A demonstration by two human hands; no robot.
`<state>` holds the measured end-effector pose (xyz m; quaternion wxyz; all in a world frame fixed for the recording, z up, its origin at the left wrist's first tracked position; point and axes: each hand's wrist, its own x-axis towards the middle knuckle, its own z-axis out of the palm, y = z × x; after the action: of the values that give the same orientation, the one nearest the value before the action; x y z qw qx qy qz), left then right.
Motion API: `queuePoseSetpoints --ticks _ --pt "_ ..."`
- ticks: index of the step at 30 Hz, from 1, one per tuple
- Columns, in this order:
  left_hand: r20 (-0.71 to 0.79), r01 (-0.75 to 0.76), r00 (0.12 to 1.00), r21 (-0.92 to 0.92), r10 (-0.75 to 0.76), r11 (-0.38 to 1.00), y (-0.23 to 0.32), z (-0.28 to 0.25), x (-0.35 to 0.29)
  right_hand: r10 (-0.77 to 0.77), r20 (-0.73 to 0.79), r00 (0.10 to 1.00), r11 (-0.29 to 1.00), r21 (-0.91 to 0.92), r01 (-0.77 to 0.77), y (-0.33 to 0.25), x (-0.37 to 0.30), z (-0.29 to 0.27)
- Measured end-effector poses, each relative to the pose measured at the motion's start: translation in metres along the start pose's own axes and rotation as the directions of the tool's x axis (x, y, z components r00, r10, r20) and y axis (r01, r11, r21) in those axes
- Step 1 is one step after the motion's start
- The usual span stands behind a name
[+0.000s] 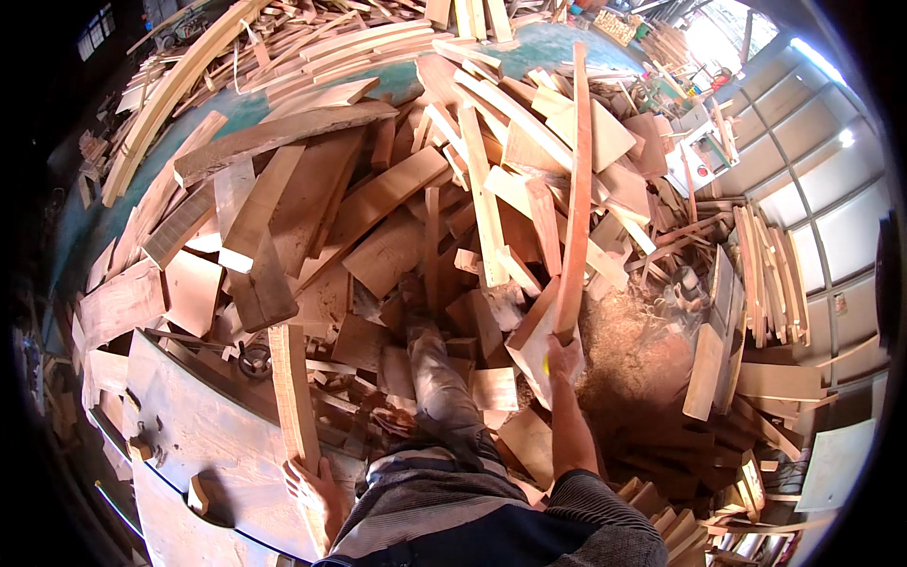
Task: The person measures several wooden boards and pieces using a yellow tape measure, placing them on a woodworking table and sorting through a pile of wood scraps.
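Note:
My right hand (564, 357) is closed around the lower end of a long, narrow reddish wooden strip (578, 180), which rises away from me over the heap. A small yellow patch shows beside that hand, too small to name. At lower left, my left hand (319, 493) grips a pale wooden plank (291, 392), its fingers laid across the wood. The plank lies beside a grey metal table (203, 416) with a curved slot. Offcuts cover the ground around my leg (444, 378).
A large heap of loose boards (387, 203) spreads ahead, with ends jutting every way. Sawdust (624, 359) lies at right of my right arm. Boards lean upright (770, 274) by the panelled wall (803, 151). Long planks (175, 94) lie at far left.

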<state>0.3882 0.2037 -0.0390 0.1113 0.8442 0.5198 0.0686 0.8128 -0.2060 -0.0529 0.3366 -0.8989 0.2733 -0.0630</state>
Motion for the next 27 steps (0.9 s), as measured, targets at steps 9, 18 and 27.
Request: queuePoseSetpoints --ticks 9,18,27 --pt "-0.031 -0.018 0.999 -0.022 0.017 1.0 0.003 -0.002 0.0 0.003 -0.071 0.997 0.942 -0.335 -0.026 0.058 0.097 -0.123" --pt "-0.002 0.032 0.999 0.021 -0.032 0.999 0.002 0.0 0.001 0.109 0.072 0.991 0.904 -0.421 -0.069 0.048 0.073 -0.072" --pt "0.053 0.09 0.994 0.024 -0.091 0.996 0.001 0.004 0.001 -0.003 0.052 0.999 0.912 -0.41 0.025 0.038 0.04 -0.041"
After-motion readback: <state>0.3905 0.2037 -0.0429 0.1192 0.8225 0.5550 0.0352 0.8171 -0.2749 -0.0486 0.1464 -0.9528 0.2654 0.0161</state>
